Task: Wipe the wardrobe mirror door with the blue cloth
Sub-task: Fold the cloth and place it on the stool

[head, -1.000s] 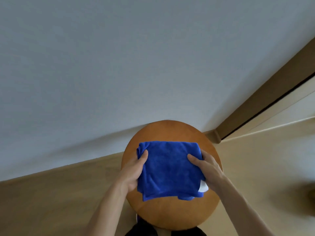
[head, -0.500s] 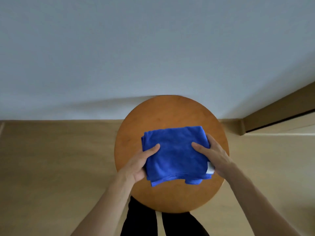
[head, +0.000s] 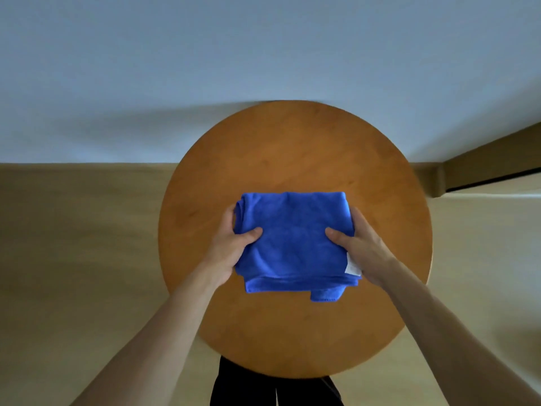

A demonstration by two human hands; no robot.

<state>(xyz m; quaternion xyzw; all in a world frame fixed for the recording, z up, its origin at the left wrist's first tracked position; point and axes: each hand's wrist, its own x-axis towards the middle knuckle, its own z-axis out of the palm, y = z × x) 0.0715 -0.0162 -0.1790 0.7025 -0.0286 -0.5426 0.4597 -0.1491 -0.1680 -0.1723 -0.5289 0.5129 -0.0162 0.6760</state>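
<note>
A folded blue cloth (head: 294, 244) with a white tag at its right corner lies over the middle of a round wooden stool top (head: 292, 148). My left hand (head: 231, 247) grips the cloth's left edge, thumb on top and fingers under it. My right hand (head: 358, 247) grips the right edge the same way. No wardrobe mirror door is in view.
A pale wall (head: 263, 54) rises right behind the stool. Light wood floor (head: 73, 244) lies to both sides. A brown door frame (head: 491, 159) with a dark gap sits at the right. My dark trouser legs (head: 272, 388) show under the stool's near edge.
The view has tilted down and come closer, so the stool fills more of the frame. Both hands have kept their hold on the cloth, thumbs now further onto its top.
</note>
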